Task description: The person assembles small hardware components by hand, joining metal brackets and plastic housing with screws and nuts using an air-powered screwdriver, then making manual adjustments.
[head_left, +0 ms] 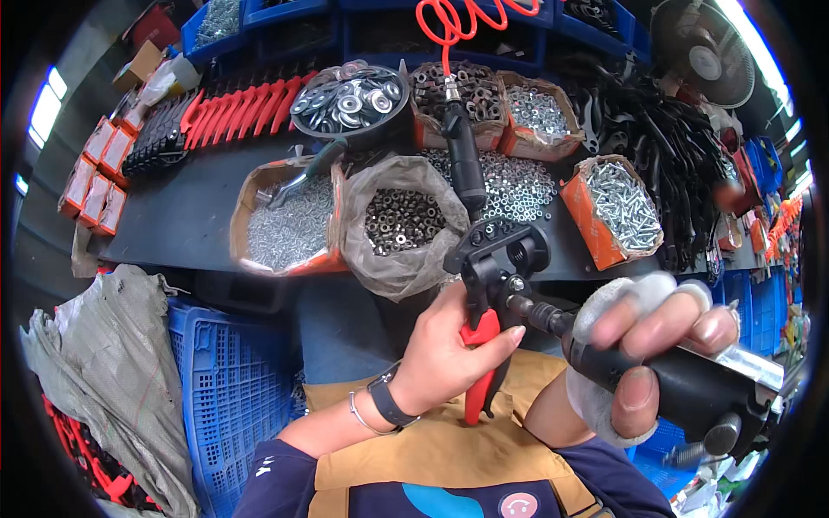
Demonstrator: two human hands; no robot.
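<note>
- A clamp is held by the left hand, fingers wrapped round it, near the counter's front edge.
- A power driver is gripped by the curled right hand, its tip just beside the clamp's bolt.
- The bolt could be damaged if the driver is tilted.
- The clamp's head is black, its handle red.
</note>
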